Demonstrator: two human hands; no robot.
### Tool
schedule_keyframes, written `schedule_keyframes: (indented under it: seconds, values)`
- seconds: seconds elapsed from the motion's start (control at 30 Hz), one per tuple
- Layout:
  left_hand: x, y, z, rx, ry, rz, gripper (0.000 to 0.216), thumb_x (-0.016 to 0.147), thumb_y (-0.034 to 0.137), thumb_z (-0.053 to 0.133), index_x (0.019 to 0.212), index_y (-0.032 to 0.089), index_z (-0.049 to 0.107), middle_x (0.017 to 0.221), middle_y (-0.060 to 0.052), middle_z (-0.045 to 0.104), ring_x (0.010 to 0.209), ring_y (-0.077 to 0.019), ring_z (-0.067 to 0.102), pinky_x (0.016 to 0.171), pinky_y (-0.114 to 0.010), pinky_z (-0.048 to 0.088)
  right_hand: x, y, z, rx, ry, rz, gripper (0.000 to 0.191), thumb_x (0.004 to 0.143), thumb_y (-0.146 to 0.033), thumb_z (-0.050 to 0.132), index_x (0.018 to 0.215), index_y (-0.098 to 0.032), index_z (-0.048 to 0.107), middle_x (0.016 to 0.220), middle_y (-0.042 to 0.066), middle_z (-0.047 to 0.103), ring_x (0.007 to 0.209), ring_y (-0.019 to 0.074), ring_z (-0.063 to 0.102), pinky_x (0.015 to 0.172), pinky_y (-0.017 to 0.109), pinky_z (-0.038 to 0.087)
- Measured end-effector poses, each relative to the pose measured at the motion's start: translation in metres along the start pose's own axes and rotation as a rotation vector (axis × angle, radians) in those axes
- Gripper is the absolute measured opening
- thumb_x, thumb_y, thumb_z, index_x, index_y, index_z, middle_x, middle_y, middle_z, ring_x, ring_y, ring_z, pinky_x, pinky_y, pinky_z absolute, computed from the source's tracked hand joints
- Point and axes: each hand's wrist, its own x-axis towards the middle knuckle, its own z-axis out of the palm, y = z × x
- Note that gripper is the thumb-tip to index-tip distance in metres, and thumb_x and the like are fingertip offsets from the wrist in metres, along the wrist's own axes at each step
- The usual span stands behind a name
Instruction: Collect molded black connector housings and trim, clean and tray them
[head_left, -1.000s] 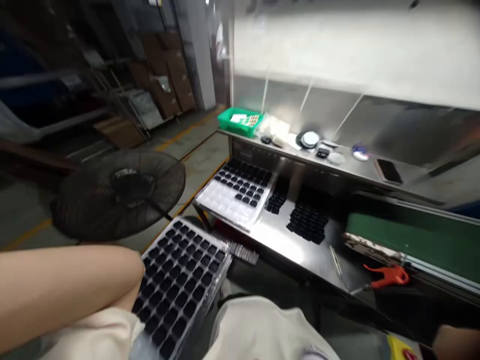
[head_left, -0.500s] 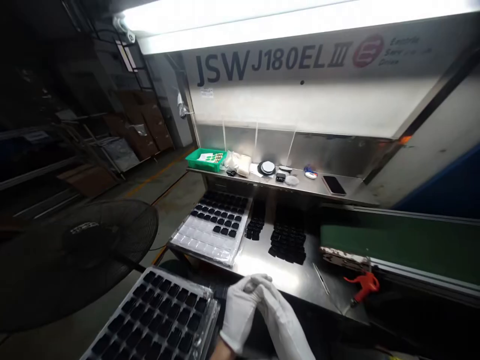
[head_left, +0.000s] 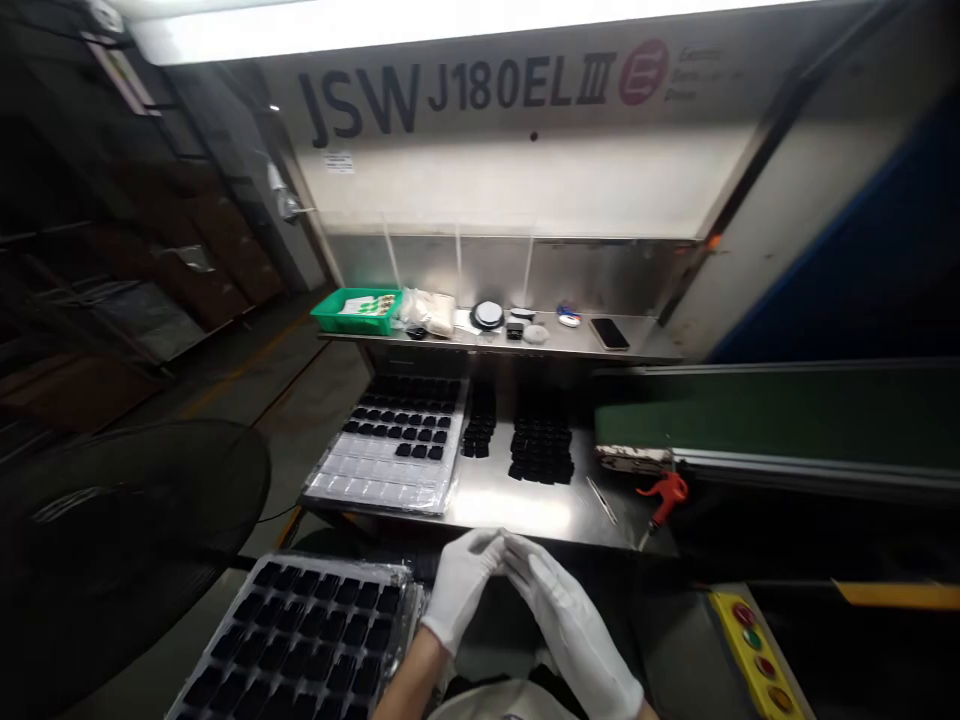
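Note:
Both my hands wear white gloves and meet in front of me, below the front edge of the metal table (head_left: pixel 480 505). My left hand (head_left: pixel 459 585) has bent fingers whose tips touch the fingertips of my right hand (head_left: pixel 559 605). The right fingers are stretched out and lie close together. I see no object between the hands. At the lower left, nearest my left hand, a clear plastic tray (head_left: pixel 409 575) holds rows of black parts (head_left: pixel 311 620). Beyond it on the table, a white tray (head_left: pixel 375 490) is partly filled with similar black pieces (head_left: pixel 420 452).
Loose black parts (head_left: pixel 541 445) stand in rows mid-table. Tweezers (head_left: pixel 602 500) and a red air gun (head_left: pixel 666 492) lie at right, beside a green conveyor (head_left: pixel 750 420). A shelf holds a green bin (head_left: pixel 356 322) and a phone (head_left: pixel 609 333). A fan (head_left: pixel 135 540) stands left, a yellow button box (head_left: pixel 757 650) lower right.
My hands have gone from clasped with overlapping fingers to touching only at the fingertips. The view has shifted right and down, bringing the yellow button box into sight.

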Motion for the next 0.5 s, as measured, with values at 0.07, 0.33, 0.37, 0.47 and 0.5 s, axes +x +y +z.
schedule_keyframes:
  seconds: [0.07,0.33,0.37,0.47,0.5]
  values:
    - [-0.015,-0.011,0.004,0.092,0.01,-0.031,0.055,0.071,0.067,0.096,0.094,0.018,0.089,0.101,-0.012,0.086,0.097,-0.0332,0.082,0.086,-0.039,0.068,-0.002,0.004,-0.001,-0.006,0.014,-0.034,0.052,0.099,-0.064,0.08,0.134,-0.026,0.084,0.145,0.012,0.075,0.142,0.0327,0.067,0.134,0.053,0.042]
    - [0.019,-0.041,0.026,0.078,0.192,-0.053,0.022,0.072,0.042,0.089,0.082,0.029,0.075,0.084,-0.002,0.075,0.086,-0.0281,0.076,0.081,-0.042,0.069,-0.041,-0.027,-0.018,-0.168,-0.046,-0.143,0.039,0.102,-0.069,0.07,0.133,-0.047,0.082,0.147,-0.011,0.074,0.155,0.028,0.057,0.137,0.044,0.037]
    - [0.026,-0.039,0.033,0.055,0.159,-0.057,0.021,0.076,0.04,0.087,0.079,0.029,0.07,0.076,-0.001,0.068,0.078,-0.0246,0.072,0.074,-0.039,0.068,-0.046,-0.033,-0.019,-0.158,-0.059,-0.161,0.042,0.103,-0.071,0.068,0.134,-0.047,0.082,0.148,-0.012,0.073,0.157,0.0281,0.055,0.138,0.043,0.035]
    - [0.036,-0.019,0.055,-0.18,0.112,-0.14,0.028,0.09,0.03,0.08,0.074,0.025,0.058,0.065,0.001,0.049,0.061,-0.0159,0.055,0.056,-0.025,0.054,-0.056,-0.041,-0.022,-0.146,-0.094,-0.201,0.05,0.101,-0.075,0.07,0.142,-0.047,0.078,0.156,-0.013,0.067,0.163,0.0274,0.047,0.141,0.04,0.03]
    - [0.037,-0.009,0.06,-0.294,0.114,-0.187,0.028,0.095,0.025,0.077,0.076,0.024,0.056,0.065,0.002,0.047,0.058,-0.0138,0.051,0.053,-0.022,0.05,-0.057,-0.041,-0.026,-0.14,-0.108,-0.185,0.054,0.1,-0.075,0.071,0.144,-0.046,0.077,0.157,-0.012,0.067,0.164,0.0271,0.046,0.14,0.038,0.031]
